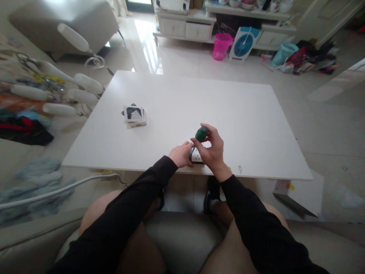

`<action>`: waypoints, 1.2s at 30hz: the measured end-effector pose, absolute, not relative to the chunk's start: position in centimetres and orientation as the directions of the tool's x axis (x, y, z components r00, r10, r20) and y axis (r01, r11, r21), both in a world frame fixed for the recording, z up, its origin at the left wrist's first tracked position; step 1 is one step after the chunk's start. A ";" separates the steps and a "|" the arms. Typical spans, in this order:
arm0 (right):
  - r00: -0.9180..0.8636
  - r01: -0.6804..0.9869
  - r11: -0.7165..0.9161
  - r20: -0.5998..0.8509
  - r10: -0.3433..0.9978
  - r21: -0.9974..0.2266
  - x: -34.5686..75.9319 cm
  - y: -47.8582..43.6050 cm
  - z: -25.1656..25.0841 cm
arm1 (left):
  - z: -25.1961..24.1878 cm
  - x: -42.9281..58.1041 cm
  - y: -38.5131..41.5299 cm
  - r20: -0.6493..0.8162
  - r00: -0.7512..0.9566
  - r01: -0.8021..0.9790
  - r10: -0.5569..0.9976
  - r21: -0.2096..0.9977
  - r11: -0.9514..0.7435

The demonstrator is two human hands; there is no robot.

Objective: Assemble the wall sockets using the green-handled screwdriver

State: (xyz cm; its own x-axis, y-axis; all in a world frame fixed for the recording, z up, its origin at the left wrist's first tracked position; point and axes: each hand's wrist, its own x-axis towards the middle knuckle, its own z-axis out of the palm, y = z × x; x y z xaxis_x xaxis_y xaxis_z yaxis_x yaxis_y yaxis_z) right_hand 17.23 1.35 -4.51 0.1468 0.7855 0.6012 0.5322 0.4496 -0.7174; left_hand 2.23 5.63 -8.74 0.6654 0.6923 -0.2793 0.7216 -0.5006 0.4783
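Observation:
A white wall socket (196, 156) lies near the front edge of the white table (176, 102). My left hand (180, 153) grips its left side, fingers curled against it. My right hand (211, 149) is wrapped round a green-handled screwdriver (201, 134) held upright, tip down onto the socket. The shaft and tip are hidden behind my fingers. A small white screw-like piece (240, 168) lies on the table edge to the right of my right wrist.
A small white box with a dark picture (134, 115) rests on the table's left half. A drying rack with clothes (48, 91) stands to the left. A pink basket (221, 46), a blue fan (243, 43) and a teal basket (284, 53) sit by the far cabinet.

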 end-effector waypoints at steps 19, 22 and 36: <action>0.136 0.503 0.474 0.607 0.783 -0.723 17.0 1.2 -4.9 | -8.5 2.1 5.3 -0.295 0.648 0.737 0.703 0.475 -0.480; 0.133 0.515 0.466 0.605 0.785 -0.719 16.9 1.2 -4.9 | -8.6 2.0 5.3 -0.294 0.646 0.737 0.705 0.482 -0.474; 0.234 0.488 0.422 0.580 0.781 -0.764 17.5 1.3 -4.8 | -7.8 2.0 5.2 -0.327 0.637 0.749 0.698 0.475 -0.462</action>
